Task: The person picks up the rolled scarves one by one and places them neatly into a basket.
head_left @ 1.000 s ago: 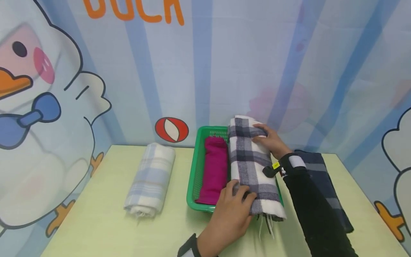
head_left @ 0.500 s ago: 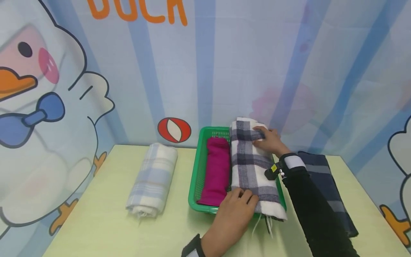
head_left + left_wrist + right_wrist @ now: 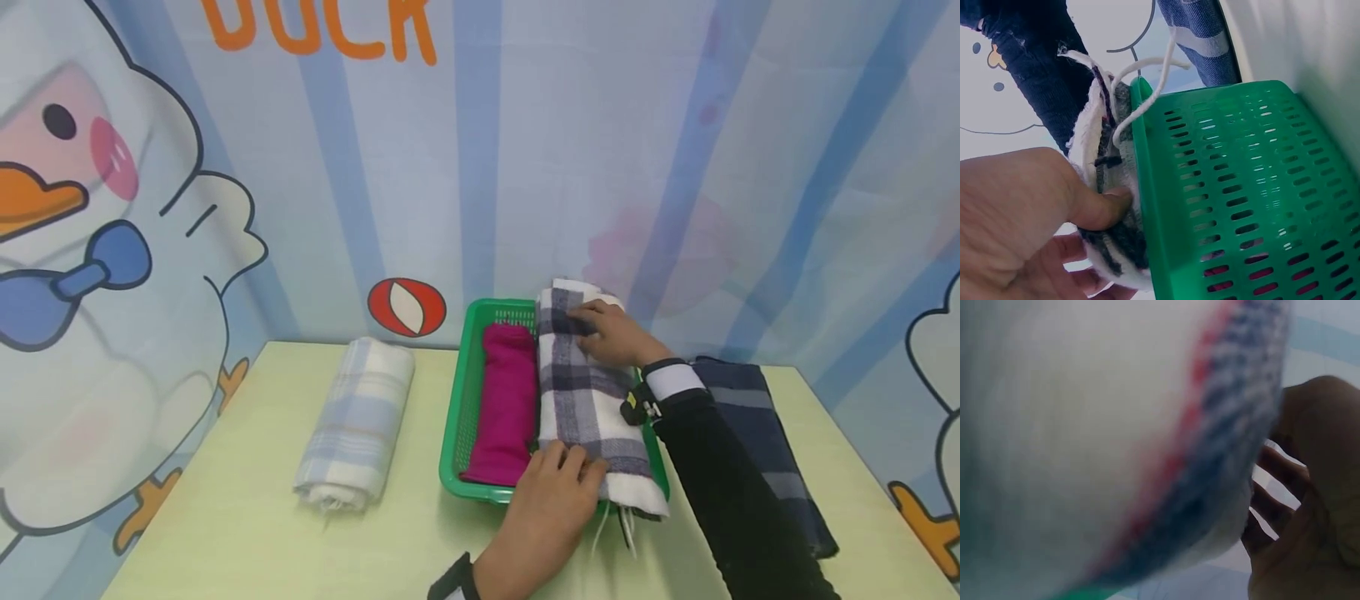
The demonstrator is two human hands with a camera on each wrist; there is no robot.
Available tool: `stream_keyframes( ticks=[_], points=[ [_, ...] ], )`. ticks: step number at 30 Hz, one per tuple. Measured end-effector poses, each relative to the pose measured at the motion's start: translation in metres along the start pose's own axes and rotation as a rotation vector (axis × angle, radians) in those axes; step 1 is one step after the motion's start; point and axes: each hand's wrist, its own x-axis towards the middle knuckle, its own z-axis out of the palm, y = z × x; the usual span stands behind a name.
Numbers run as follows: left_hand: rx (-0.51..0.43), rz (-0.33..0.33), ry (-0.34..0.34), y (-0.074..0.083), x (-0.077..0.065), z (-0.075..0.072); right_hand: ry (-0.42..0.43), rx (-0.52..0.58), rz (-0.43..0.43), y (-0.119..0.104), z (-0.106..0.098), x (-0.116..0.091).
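Observation:
A folded black, grey and white plaid scarf [image 3: 592, 392] lies lengthwise in the right side of a green plastic basket [image 3: 447, 442], its fringed near end over the front rim. At that end my left hand [image 3: 551, 500] grips the scarf, fingertips on top; the left wrist view shows the thumb [image 3: 1107, 206] against the folded layers beside the basket wall. My right hand [image 3: 617, 335] rests on the scarf's far half with fingers spread and slightly bent. A blurred part of the scarf [image 3: 1222, 425] fills much of the right wrist view. Left of it in the basket lies a rolled magenta cloth [image 3: 501, 404].
A folded pale blue and white checked scarf [image 3: 356, 421] lies on the table [image 3: 247, 467] left of the basket. To the right, a folded navy striped cloth [image 3: 757, 433] is partly behind my right forearm. A cartoon-printed backdrop [image 3: 517, 167] rises behind the table.
My right hand has slid left from the scarf's right edge onto its top. My left hand has shifted slightly right along the near end, and the scarf sits a little lower.

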Motion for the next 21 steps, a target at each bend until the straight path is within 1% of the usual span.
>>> stream_keyframes(
  ticks=[4, 5, 8, 11, 13, 15, 18, 21],
  points=[
    [0.009, 0.003, -0.003, 0.001, -0.001, 0.001, -0.088, 0.029, 0.013, 0.0, 0.001, -0.001],
    [0.006, 0.003, -0.02, 0.001, -0.001, 0.001, -0.104, 0.033, 0.017, 0.0, 0.002, -0.001],
    [-0.032, 0.002, -0.109, 0.001, -0.001, 0.001, -0.146, 0.044, 0.029, 0.001, 0.002, 0.0],
    [-0.104, -0.004, -0.233, 0.003, -0.001, 0.001, -0.173, 0.038, 0.039, 0.003, 0.002, 0.001],
    [-0.151, -0.009, -0.293, 0.004, -0.001, 0.002, -0.189, 0.041, 0.039, 0.004, 0.003, 0.002],
    [-0.188, -0.013, -0.336, 0.007, -0.002, 0.004, -0.205, 0.059, 0.04, 0.004, 0.004, 0.002],
    [-0.206, -0.024, -0.368, 0.011, -0.004, 0.007, -0.227, 0.091, 0.038, 0.004, 0.007, 0.004],
    [-0.186, -0.034, -0.385, 0.014, -0.004, 0.01, -0.241, 0.1, 0.042, 0.003, 0.008, 0.005]
  ],
)
